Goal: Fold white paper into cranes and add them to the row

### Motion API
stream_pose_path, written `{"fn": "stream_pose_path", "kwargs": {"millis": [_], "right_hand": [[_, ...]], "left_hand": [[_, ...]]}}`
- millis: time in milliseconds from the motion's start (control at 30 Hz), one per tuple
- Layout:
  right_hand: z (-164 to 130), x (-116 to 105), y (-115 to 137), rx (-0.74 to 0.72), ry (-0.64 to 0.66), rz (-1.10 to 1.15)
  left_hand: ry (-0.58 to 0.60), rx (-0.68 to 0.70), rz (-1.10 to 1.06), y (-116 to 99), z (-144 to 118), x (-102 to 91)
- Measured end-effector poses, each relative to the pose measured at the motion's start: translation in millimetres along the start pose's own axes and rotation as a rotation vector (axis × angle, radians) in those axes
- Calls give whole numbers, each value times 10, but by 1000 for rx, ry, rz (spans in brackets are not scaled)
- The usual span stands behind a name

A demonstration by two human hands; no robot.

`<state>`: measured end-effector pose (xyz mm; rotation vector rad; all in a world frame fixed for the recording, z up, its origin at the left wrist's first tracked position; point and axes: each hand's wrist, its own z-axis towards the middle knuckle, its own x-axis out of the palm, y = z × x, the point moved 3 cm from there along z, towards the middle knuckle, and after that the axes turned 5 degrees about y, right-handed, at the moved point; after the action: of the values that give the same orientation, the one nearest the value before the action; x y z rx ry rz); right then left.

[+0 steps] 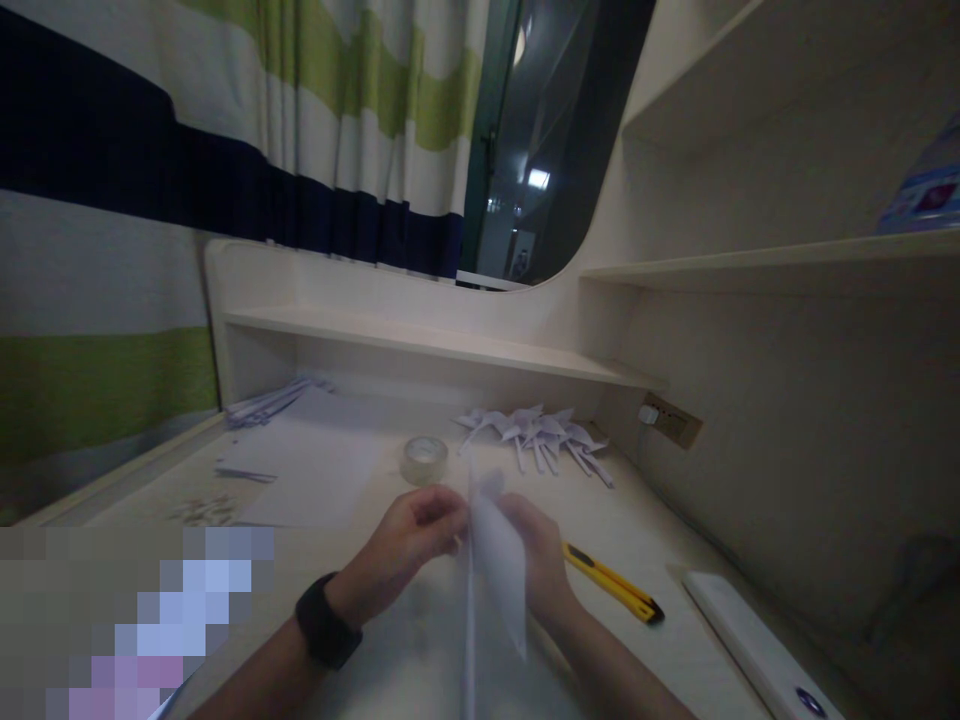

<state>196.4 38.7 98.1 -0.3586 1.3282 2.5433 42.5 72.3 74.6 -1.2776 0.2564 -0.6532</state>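
Note:
Both hands meet over the middle of the desk at a white paper pinwheel [501, 570] and a thin white paper stick [470, 620], which runs down towards me. My left hand [420, 530], with a black watch on its wrist, is closed in a pinch at the upper part of the stick. My right hand [541, 555] is closed on the pinwheel from the right, its fingertips partly hidden behind the paper. Blur smears the pinwheel's top edge. A roll of clear tape [424, 460] stands just beyond my left hand. Right of my right hand lies a yellow utility knife [611, 582].
Several paper pinwheels on sticks [540, 430] lie at the back right. White sheets [322, 450] and a bundle of paper sticks [274, 402] occupy the back left, near small scattered bits [206, 508]. A long white case [750, 640] lies at the right. A shelf [435, 342] spans the back.

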Motion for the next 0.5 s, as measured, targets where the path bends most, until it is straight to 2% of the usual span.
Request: {"fn": "stream_pose_path", "kwargs": {"millis": [200,367,500], "right_hand": [[-64,14,-28,-79,-25,-61],[-102,33,-99,-150,-118,-168],[-109,39,-108,-283,-188,-271]], "left_hand": [[11,-9,-31,66,7,8],[-134,63,148,8,34,-10],[-109,95,295,24,44,25]]}}
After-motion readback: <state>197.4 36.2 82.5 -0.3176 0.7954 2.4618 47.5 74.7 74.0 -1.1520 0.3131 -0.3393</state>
